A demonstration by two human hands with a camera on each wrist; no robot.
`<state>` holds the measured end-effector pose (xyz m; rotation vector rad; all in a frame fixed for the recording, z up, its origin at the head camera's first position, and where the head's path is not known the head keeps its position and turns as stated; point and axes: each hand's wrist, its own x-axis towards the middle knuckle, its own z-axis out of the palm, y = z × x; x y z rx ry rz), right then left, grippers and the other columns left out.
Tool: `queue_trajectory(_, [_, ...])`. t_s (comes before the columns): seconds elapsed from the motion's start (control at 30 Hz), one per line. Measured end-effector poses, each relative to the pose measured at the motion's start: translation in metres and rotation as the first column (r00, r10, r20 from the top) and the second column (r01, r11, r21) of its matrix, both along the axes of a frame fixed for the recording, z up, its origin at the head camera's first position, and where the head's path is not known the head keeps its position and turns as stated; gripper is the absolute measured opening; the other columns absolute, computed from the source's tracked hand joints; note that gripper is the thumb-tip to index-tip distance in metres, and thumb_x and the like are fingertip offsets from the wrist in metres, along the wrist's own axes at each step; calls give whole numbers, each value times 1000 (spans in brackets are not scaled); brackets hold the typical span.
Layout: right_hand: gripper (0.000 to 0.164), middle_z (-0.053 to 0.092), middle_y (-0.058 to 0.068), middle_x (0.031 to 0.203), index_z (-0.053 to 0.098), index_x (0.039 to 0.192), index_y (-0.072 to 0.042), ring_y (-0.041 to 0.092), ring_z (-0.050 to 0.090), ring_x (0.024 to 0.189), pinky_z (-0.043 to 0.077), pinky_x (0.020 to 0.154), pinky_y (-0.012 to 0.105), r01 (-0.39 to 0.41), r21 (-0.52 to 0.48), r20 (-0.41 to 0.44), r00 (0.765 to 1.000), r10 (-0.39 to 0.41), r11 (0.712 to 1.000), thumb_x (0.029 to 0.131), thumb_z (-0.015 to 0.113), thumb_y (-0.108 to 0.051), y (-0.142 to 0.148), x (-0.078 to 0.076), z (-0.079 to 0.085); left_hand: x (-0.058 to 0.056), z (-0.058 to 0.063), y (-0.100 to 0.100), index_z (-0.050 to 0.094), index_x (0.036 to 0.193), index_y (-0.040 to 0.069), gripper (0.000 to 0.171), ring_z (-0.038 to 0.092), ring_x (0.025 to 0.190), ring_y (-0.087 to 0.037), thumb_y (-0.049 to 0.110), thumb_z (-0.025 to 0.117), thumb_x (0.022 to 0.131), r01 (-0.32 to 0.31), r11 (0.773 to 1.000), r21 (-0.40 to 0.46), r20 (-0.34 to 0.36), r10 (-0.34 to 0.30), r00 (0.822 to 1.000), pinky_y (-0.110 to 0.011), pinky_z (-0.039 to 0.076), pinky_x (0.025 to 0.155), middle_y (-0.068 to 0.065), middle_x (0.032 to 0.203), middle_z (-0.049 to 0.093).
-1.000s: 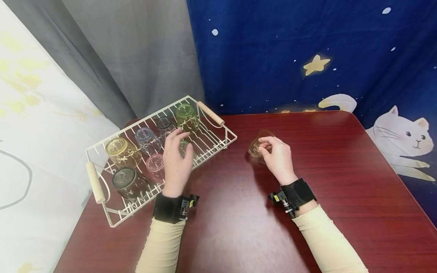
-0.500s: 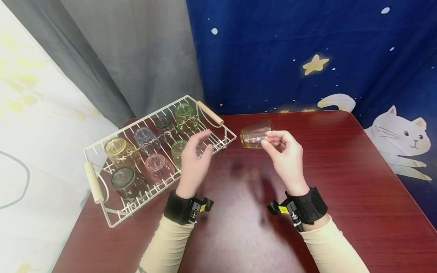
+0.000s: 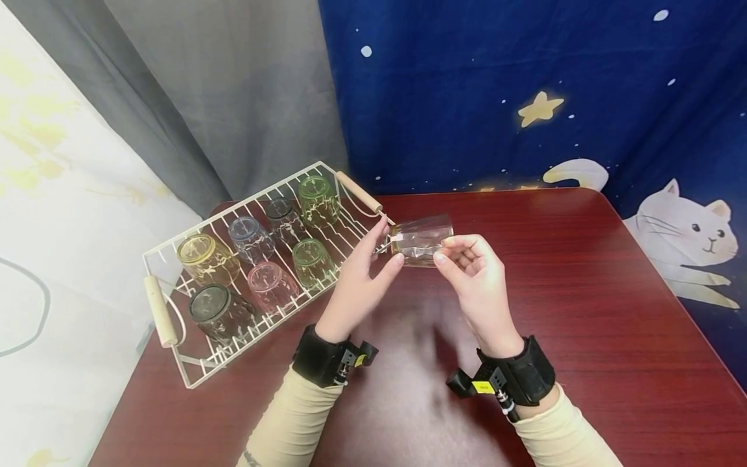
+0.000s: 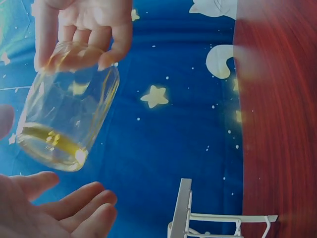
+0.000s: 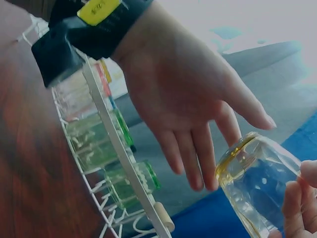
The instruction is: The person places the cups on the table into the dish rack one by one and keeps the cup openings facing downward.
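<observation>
A clear faceted drinking glass (image 3: 423,237) with a yellow-tinted base lies sideways in the air above the table, its base toward the left. My right hand (image 3: 481,279) pinches it by the mouth end between thumb and fingers. Close by the base is my left hand (image 3: 358,282), thumb and fingers spread around it. In the left wrist view, a gap shows between the left fingers (image 4: 81,208) and the glass (image 4: 64,114). The right wrist view has the left palm (image 5: 183,94) facing the camera, fingers extended beside the yellow base.
A white wire rack (image 3: 233,211) with wooden handles (image 3: 160,311) stands at the left. Upside-down glasses sit in it, including yellow (image 3: 204,259), grey (image 3: 216,311), blue (image 3: 251,237), pink (image 3: 271,285) and green (image 3: 312,259) ones. Curtains (image 3: 443,97) hang behind the red-brown table (image 3: 583,292).
My right hand has raised the glass from the table, tipped it sideways and brought it left. My left hand has moved right from over the rack to the glass's base.
</observation>
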<state>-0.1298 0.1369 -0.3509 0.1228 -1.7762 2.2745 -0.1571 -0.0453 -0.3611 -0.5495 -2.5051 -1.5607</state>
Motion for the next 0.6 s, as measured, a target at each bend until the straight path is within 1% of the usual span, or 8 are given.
queue_trajectory(0.07, [23, 64, -7, 88, 61, 99, -14, 7, 62, 84, 53, 76, 16, -22, -30, 0, 1000, 22, 999, 87, 66, 5, -2, 1, -1, 0, 0, 1, 27, 154, 23, 67, 48, 135, -20, 30, 59, 96, 20, 1000, 8, 27, -20, 999, -42, 46, 109, -8, 148, 48])
queue_trajectory(0.17, [23, 64, -6, 87, 61, 98, -14, 7, 63, 84, 53, 76, 16, -49, -60, -3, 999, 49, 997, 87, 65, 5, -3, 2, -3, 2, 0, 3, 22, 155, 27, 69, 53, 131, -20, 31, 58, 97, 37, 999, 27, 66, -39, 997, -39, 49, 106, -8, 148, 48])
queue_trajectory(0.3, [25, 64, -7, 87, 61, 98, -15, 6, 63, 84, 54, 76, 16, -68, -80, -4, 998, 68, 994, 86, 65, 7, -5, 3, -6, 4, 0, 3, 20, 155, 29, 70, 59, 125, -22, 29, 58, 97, 51, 995, 81, 97, -59, 994, -35, 52, 101, -10, 146, 51])
queue_trajectory(0.53, [22, 64, -7, 88, 59, 97, -14, 6, 62, 85, 54, 76, 17, -85, -60, 7, 996, 86, 995, 86, 67, 4, -8, 6, -10, 5, 2, 3, 26, 153, 22, 65, 59, 126, -26, 21, 58, 97, 86, 978, 191, 117, -110, 987, -37, 50, 103, -12, 149, 44])
queue_trajectory(0.6, [21, 63, -7, 88, 59, 97, -14, 6, 62, 85, 54, 76, 17, -87, -52, 11, 996, 88, 995, 87, 67, 2, -8, 6, -11, 4, 2, 3, 27, 153, 21, 65, 59, 125, -26, 19, 59, 96, 94, 972, 214, 116, -120, 986, -37, 51, 103, -12, 149, 45])
